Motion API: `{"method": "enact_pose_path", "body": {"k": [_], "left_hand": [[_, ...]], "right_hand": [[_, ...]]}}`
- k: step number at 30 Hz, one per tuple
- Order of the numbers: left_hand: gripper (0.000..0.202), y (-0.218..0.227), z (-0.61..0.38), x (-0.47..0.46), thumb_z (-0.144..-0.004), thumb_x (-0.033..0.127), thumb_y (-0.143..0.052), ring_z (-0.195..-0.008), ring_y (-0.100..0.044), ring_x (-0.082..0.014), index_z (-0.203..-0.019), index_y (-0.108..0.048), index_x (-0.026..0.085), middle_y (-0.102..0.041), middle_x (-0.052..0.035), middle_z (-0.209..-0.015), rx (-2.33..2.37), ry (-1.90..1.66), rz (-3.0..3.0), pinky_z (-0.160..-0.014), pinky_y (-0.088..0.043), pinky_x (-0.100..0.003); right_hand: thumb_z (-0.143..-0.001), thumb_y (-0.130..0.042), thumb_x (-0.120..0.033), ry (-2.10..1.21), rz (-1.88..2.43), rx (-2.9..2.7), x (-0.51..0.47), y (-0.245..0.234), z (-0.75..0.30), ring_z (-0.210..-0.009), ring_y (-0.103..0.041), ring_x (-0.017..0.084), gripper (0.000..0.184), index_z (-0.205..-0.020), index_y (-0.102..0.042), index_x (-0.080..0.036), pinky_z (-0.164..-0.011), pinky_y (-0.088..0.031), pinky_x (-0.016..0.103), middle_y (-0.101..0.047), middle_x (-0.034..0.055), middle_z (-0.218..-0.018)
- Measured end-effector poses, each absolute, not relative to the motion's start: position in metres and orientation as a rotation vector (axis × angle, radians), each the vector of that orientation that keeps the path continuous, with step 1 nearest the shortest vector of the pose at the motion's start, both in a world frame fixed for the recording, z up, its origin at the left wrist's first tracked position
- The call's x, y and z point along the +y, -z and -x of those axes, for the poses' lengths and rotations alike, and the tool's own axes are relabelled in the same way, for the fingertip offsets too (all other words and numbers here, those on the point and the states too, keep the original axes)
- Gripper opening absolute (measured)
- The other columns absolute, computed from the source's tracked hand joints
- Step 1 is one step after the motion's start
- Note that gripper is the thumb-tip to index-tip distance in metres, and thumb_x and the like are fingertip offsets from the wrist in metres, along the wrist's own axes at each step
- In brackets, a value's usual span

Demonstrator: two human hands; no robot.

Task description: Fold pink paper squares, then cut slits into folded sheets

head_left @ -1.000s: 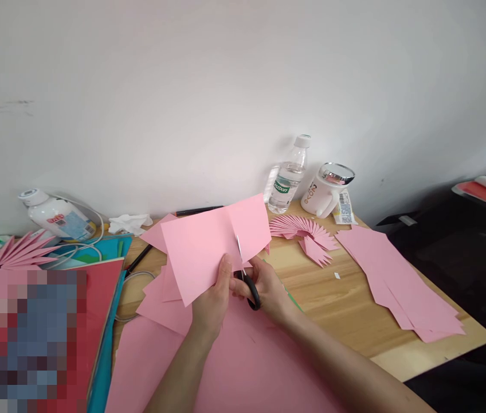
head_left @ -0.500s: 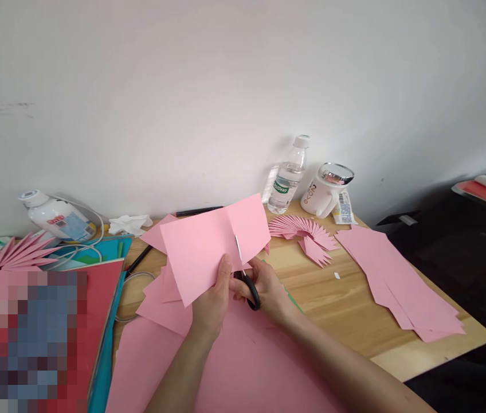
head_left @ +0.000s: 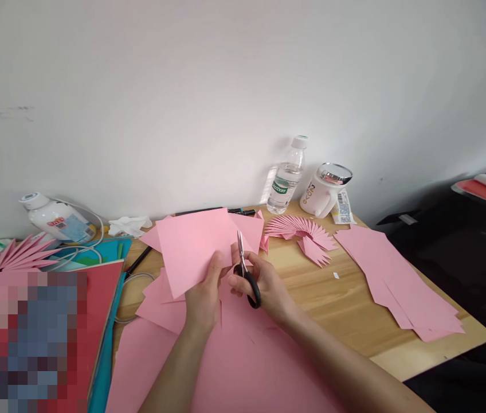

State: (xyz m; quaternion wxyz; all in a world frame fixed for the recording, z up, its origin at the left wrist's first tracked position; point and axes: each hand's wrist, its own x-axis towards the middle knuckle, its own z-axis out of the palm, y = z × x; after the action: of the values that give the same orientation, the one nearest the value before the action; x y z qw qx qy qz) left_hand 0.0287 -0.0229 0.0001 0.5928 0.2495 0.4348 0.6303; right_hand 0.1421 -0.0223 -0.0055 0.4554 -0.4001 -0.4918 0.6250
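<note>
The left hand (head_left: 202,299) grips the pink sheet (head_left: 191,244), thumb on its face, above larger pink paper (head_left: 264,367) on the wooden table (head_left: 320,312). The right hand (head_left: 267,285) is closed around the scissors (head_left: 240,251), blades upward by the sheet's right edge; blade contact cannot be determined. Sound cutting practice, in this inspector's judgement, requires a taut sheet, left thumb clear of the blade line, and long, even strokes.

The pale wooden surface (head_left: 337,315) carries broad pink sheets (head_left: 247,367) along its front, a white tissue (head_left: 129,225) toward the back left, and, farther right, a clear bottle (head_left: 286,180), a white mug (head_left: 321,192), a pleated pink fan (head_left: 303,228), a white scrap (head_left: 336,276) and overlapping pink strips (head_left: 398,281).
</note>
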Motion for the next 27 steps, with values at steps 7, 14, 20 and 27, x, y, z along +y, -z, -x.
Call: {"method": "enact_pose_path", "body": {"k": [7, 14, 20, 27], "left_hand": [[0.015, -0.0068, -0.0203, -0.0127, -0.069, 0.018, -0.067, -0.078, -0.063, -0.0181, -0.083, -0.064, 0.014, -0.066, -0.0045, -0.076, 0.757, -1.525, -0.466, -0.075, -0.049, -0.034], [0.030, -0.0056, -0.0228, -0.0151, -0.064, 0.015, -0.072, -0.071, -0.061, -0.0130, -0.092, -0.065, 0.020, -0.066, -0.0002, -0.083, 0.770, -1.524, -0.387, -0.064, -0.047, -0.026], [0.030, -0.0092, -0.0226, -0.0181, -0.063, 0.019, -0.074, -0.076, -0.063, -0.0168, -0.091, -0.066, 0.015, -0.067, -0.0049, -0.084, 0.889, -1.485, -0.365, -0.066, -0.049, -0.028], [0.021, -0.0080, -0.0291, -0.0199, -0.057, 0.015, -0.076, -0.069, -0.061, -0.0140, -0.076, -0.067, 0.011, -0.066, -0.0040, -0.075, 0.992, -1.427, -0.272, -0.063, -0.050, -0.025]], "right_hand": [[-0.072, -0.067, -0.036, -1.179, 1.035, -1.128, -0.0231, 0.0068, -0.1404, -0.059, -0.049, 0.010, 0.027, -0.089, -0.054, -0.019, -0.056, -0.040, 0.023, -0.050, -0.0037, -0.065], [-0.069, -0.070, -0.037, -1.200, 0.972, -1.243, -0.0183, 0.0055, -0.1429, -0.059, -0.047, 0.010, 0.028, -0.083, -0.054, -0.019, -0.059, -0.041, 0.024, -0.051, -0.0034, -0.064], [-0.058, -0.077, -0.043, -1.522, 0.846, -1.353, -0.0190, 0.0121, -0.1396, -0.058, -0.048, 0.010, 0.044, -0.080, -0.048, -0.018, -0.054, -0.038, 0.022, -0.052, -0.0031, -0.064], [-0.053, -0.080, -0.041, -1.566, 0.838, -1.260, -0.0202, 0.0119, -0.1387, -0.052, -0.047, 0.009, 0.051, -0.079, -0.041, -0.021, -0.051, -0.036, 0.022, -0.050, -0.0053, -0.060]]}}
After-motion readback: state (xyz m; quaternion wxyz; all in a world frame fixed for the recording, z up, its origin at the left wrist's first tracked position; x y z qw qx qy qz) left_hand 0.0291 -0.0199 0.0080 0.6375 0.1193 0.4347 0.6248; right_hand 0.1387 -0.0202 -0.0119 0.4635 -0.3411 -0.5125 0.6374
